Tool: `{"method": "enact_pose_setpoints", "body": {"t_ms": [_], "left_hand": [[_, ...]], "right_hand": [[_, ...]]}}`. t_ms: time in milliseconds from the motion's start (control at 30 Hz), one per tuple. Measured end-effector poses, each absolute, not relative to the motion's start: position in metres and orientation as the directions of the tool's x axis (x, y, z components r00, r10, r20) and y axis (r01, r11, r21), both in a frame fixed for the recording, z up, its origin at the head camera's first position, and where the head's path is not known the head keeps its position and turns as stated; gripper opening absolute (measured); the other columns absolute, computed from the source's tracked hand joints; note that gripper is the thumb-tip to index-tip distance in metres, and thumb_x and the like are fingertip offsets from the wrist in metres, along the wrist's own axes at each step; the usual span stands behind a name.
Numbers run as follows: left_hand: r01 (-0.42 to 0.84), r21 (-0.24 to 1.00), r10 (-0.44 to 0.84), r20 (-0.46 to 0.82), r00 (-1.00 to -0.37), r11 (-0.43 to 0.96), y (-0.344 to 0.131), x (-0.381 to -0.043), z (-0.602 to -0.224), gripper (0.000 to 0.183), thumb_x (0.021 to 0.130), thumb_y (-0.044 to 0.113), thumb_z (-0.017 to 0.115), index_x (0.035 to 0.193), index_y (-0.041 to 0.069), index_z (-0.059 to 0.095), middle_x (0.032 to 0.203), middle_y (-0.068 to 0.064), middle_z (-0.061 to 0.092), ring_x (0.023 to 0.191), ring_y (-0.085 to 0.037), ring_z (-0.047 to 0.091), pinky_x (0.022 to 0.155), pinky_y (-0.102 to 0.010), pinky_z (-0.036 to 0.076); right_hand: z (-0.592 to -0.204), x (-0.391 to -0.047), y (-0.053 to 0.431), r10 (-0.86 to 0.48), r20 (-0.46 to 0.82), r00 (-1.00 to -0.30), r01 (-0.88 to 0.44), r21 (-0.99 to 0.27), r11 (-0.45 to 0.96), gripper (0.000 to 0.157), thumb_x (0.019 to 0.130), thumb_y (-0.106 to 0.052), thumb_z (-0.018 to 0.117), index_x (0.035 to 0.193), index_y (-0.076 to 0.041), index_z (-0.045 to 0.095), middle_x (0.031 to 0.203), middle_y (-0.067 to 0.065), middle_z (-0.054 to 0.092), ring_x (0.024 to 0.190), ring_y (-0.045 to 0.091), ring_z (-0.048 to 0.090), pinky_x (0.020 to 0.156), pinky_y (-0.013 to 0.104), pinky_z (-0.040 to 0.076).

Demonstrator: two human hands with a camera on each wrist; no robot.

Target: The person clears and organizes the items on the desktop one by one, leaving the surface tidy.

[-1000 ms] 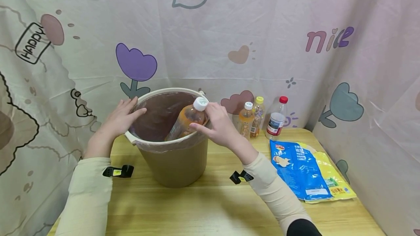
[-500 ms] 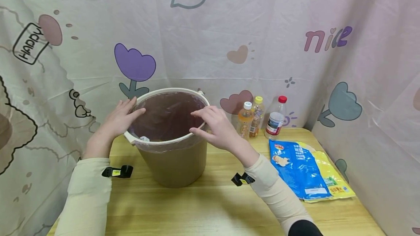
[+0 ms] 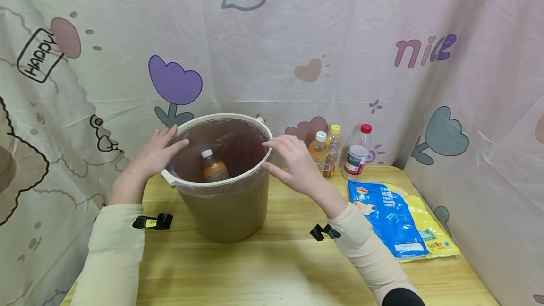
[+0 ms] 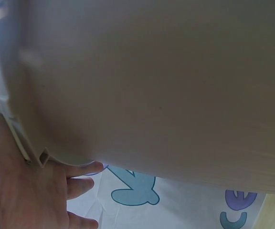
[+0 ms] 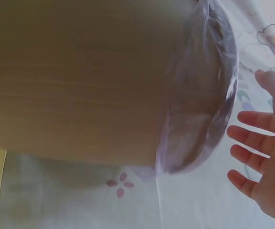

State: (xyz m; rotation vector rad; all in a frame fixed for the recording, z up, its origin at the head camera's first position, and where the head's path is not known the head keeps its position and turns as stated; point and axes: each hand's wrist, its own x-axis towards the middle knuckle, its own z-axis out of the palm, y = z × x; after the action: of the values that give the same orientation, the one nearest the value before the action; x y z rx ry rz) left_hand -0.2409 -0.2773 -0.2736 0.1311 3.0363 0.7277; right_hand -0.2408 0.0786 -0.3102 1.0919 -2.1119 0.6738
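A beige trash bin [image 3: 225, 216] with a clear plastic liner stands upright on the wooden table. Inside it lies a bottle [image 3: 215, 170] with a white cap and orange label, tilted; its lower end is hidden by the front rim. My left hand [image 3: 155, 155] rests on the bin's left rim with its fingers spread; the left wrist view shows its straight fingers beside the bin wall. At the right rim my right hand [image 3: 293, 164] holds nothing, and in the right wrist view its fingers [image 5: 252, 138] stand loosely spread, just apart from the liner's edge.
Behind my right hand stand an orange-drink bottle with a white cap [image 3: 320, 137], a yellow-capped bottle [image 3: 335, 148] and a red-capped bottle [image 3: 358, 157]. Blue [image 3: 388, 221] and yellow [image 3: 437, 235] snack bags lie at the table's right. A patterned curtain [image 3: 255, 51] encloses the table.
My right hand has let go of the bottle, which dropped into the bin and now leans inside it. The right hand then drew back rightward. My left hand has stayed on the rim.
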Motion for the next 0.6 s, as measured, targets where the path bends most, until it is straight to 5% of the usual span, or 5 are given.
{"method": "enact_pose_setpoints", "body": {"t_ms": [133, 333, 600], "left_hand": [[0.078, 0.458, 0.086, 0.002, -0.996, 0.886, -0.277, -0.24, -0.272, 0.083, 0.099, 0.062, 0.025, 0.156, 0.008, 0.0, 0.16, -0.028, -0.002, 0.147, -0.049, -0.013, 0.113, -0.072, -0.001], [0.081, 0.451, 0.087, 0.008, -0.996, 0.889, -0.278, -0.241, -0.273, 0.082, 0.1, 0.061, 0.025, 0.156, 0.007, 0.002, 0.16, -0.029, -0.001, 0.147, -0.049, -0.012, 0.113, -0.072, 0.001], [0.078, 0.458, 0.084, 0.007, -0.996, 0.886, -0.277, -0.24, -0.274, 0.083, 0.099, 0.063, 0.025, 0.156, 0.009, 0.0, 0.16, -0.028, -0.002, 0.147, -0.048, -0.013, 0.113, -0.073, 0.0]], "right_hand": [[-0.312, -0.243, 0.089, -0.472, 0.763, -0.441, -0.836, -0.158, 0.525, 0.044, 0.089, -0.037, 0.068, 0.122, -0.008, 0.064, 0.119, 0.01, 0.065, 0.119, 0.027, 0.054, 0.101, 0.049, 0.042], [-0.317, -0.248, 0.106, -0.44, 0.777, -0.45, -0.821, -0.166, 0.547, 0.057, 0.097, -0.056, 0.046, 0.12, -0.007, 0.064, 0.118, 0.011, 0.065, 0.118, 0.028, 0.054, 0.104, 0.046, 0.04], [-0.326, -0.254, 0.13, -0.406, 0.773, -0.487, -0.788, -0.189, 0.586, 0.046, 0.094, -0.044, 0.06, 0.121, -0.006, 0.064, 0.119, 0.01, 0.065, 0.116, 0.027, 0.056, 0.104, 0.047, 0.041]]}}
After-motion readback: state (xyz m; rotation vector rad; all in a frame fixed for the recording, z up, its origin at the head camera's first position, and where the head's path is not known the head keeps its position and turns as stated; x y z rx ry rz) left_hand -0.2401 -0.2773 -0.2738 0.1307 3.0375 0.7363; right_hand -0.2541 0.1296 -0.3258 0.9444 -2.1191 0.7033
